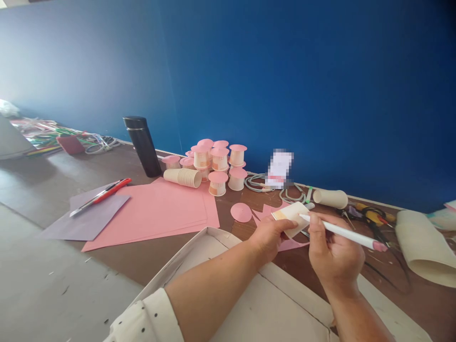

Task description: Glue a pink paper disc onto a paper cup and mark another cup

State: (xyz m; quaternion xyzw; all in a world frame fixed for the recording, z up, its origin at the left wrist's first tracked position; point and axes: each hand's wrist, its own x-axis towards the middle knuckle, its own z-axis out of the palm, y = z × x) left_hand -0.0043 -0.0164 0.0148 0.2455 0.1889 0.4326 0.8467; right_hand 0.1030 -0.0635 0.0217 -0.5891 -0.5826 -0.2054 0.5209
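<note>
At the near edge of the brown table (142,259), over the pale carton tray (267,308), both hands are busy. Left hand (267,240): fingers curled round a cream paper cup (292,212), thumb on its side; cup is held up, tilted, above pink scraps (288,244). Right hand (337,249): fingers pinched tight on a white pen (347,232), tip end at the cup's wall. Can't tell if the tip is touching or just short of it.

Risks, my judgement. Cup wall looks thin, so a hard left squeeze or a hard pen push could dent it. Loose left grip: cup could turn under the tip and a mark would skid. Tip also sits close to the left thumb; a slip could mark skin.

Around them: pink-topped cups (220,159) are stacked in tiers near the wall, so a knock from a sleeve or arm could topple them. Cup stack (182,177) lies on its side by them, could roll if bumped. Pink circle (241,213) lies flat near the left hand, could get dragged by a wrist. Red-handled cutter (101,195) rests across purple paper (103,223); careless reach there could mean a cut, blade exposure unclear.
</note>
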